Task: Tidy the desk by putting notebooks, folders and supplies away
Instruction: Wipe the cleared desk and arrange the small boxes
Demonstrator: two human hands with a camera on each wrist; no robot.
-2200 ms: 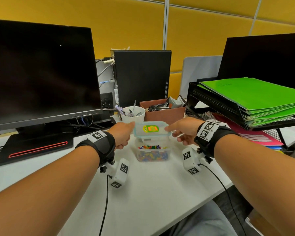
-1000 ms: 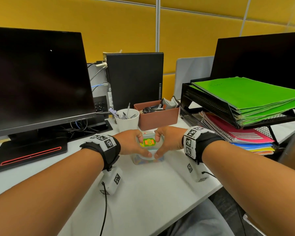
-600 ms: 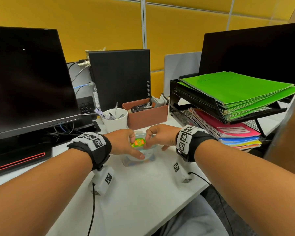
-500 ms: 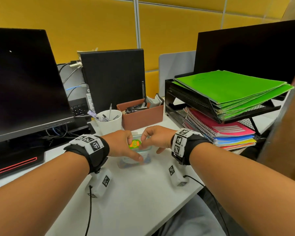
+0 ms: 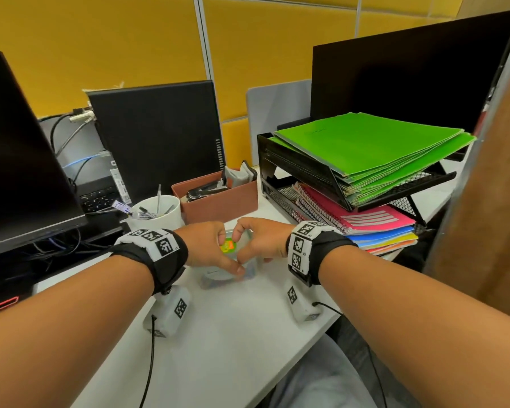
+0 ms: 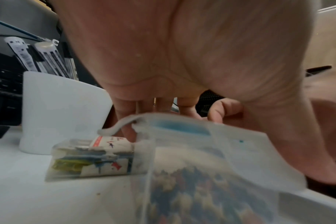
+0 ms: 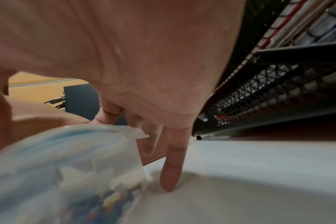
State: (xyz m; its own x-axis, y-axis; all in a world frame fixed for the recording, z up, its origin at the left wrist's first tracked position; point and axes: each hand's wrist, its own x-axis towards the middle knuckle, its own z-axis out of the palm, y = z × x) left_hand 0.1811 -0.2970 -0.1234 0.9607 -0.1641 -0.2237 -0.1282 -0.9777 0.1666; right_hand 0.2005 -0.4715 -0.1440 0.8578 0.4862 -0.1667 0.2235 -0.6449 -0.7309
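Note:
A clear plastic pin box (image 5: 218, 278) with coloured pins inside stands on the white desk (image 5: 233, 334). Its lid carries a green and orange sticker (image 5: 228, 246). My left hand (image 5: 206, 248) grips the box's left side, thumb along the near edge. My right hand (image 5: 255, 241) grips its right side, fingers curled over the far edge. In the left wrist view my palm (image 6: 182, 60) arches over the box (image 6: 201, 174). The right wrist view has the box (image 7: 67, 166) under my right hand (image 7: 134, 60), with the little finger (image 7: 171, 171) touching the desk.
A small clear box of clips (image 6: 90, 159) lies left of the pin box. Behind stand a white pen cup (image 5: 159, 216) and a brown organiser (image 5: 218, 201). A black mesh rack (image 5: 301, 169) at right holds green folders (image 5: 365, 145) and notebooks (image 5: 371, 222). Monitors stand left (image 5: 18, 160) and right (image 5: 409, 78).
The lid, held above the box at first, has come down onto it. Both hands have closed round the box. My head has turned right, so the scene has slid left.

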